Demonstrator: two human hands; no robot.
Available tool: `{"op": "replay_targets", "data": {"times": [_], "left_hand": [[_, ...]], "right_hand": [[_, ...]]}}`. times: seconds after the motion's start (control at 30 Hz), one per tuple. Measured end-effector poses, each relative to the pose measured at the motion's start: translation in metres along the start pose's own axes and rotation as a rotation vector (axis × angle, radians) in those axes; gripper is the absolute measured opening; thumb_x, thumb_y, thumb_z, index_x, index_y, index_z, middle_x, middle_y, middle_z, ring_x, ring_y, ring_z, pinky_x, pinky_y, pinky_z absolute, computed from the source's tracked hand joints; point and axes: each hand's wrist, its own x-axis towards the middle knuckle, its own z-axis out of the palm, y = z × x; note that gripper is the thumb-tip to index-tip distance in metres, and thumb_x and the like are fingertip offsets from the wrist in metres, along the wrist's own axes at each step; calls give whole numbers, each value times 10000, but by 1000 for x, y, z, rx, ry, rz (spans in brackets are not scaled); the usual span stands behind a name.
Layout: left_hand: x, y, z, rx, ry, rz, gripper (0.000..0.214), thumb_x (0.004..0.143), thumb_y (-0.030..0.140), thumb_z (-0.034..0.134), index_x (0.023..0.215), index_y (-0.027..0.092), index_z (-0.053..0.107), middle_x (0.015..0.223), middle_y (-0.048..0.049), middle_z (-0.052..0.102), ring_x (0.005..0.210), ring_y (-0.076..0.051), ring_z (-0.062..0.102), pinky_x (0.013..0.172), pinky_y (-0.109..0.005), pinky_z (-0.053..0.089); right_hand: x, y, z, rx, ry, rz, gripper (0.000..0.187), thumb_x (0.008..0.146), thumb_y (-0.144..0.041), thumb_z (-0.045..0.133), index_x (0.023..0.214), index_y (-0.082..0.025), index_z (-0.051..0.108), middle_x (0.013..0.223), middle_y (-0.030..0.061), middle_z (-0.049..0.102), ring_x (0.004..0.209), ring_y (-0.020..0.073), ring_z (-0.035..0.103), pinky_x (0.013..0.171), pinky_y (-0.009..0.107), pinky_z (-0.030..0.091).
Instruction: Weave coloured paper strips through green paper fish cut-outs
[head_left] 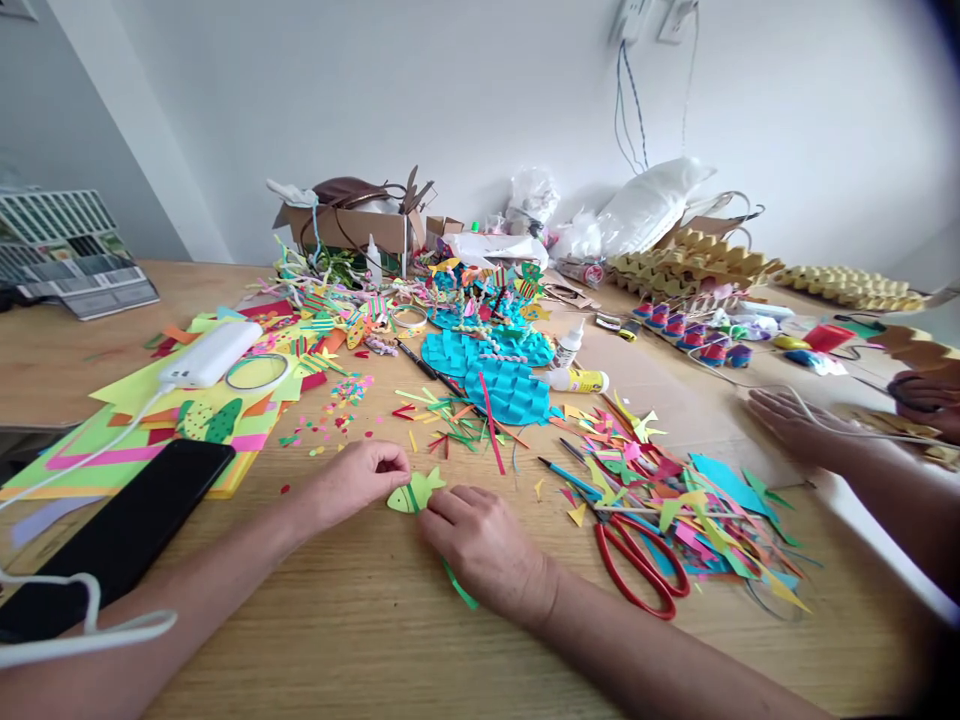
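Observation:
A small light-green paper fish [405, 497] with an eye and a drawn mouth lies on the table between my hands. A dark green band crosses its body. My left hand [367, 478] is just above the fish's head, thumb and fingers pinched together; what they hold, if anything, is hidden. Closed at the fish's lower right edge, my right hand [487, 550] has a green paper strip [459, 585] coming out beneath its fingers. Red-handled scissors [641, 565] rest to the right, partly among paper scraps [697, 510].
Colored paper sheets [67, 460], a black phone [120, 540] and a white power bank [210, 353] lie left. Ahead are a blue paper model [506, 390] and glue bottles [579, 381]. Another person's hand [795, 425] rests at right near egg cartons [690, 262].

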Motion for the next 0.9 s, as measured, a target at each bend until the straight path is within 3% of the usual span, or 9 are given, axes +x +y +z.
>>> {"op": "replay_targets", "data": {"times": [0.27,0.4,0.57,0.7,0.9], "left_hand": [[0,-3,3,48,-2,8,164,679,302,483,609,161,530,599,31,485,594,-131,439,534,-216,330],[0,9,4,81,9,67,178,717,299,486,616,165,546,597,31,503,583,-127,459,519,-209,336],[19,30,1,158,63,152,181,768,287,477,721,170,607,678,17,591,625,-134,525,543,-206,370],[43,30,-2,462,61,220,174,780,197,462,780,177,635,754,0,638,683,-143,572,590,-212,388],[55,28,5,664,18,258,157,748,125,513,793,184,651,817,-41,646,766,-194,589,644,-255,391]], "right_hand": [[-4,-2,3,38,24,17,64,829,-193,547,770,-172,533,777,3,566,690,152,483,567,279,335],[-10,3,-12,48,35,38,50,833,-188,539,786,-170,543,778,6,569,675,147,478,566,271,326],[-32,23,-35,3,45,177,74,845,-147,505,804,-169,563,770,15,584,667,141,484,585,261,317],[-53,44,-37,-82,-45,314,94,818,-108,528,755,-168,564,761,21,594,682,149,507,606,261,312],[-68,60,-32,-159,-246,451,168,828,-75,470,806,-173,604,830,50,623,760,191,554,638,284,329]]}}
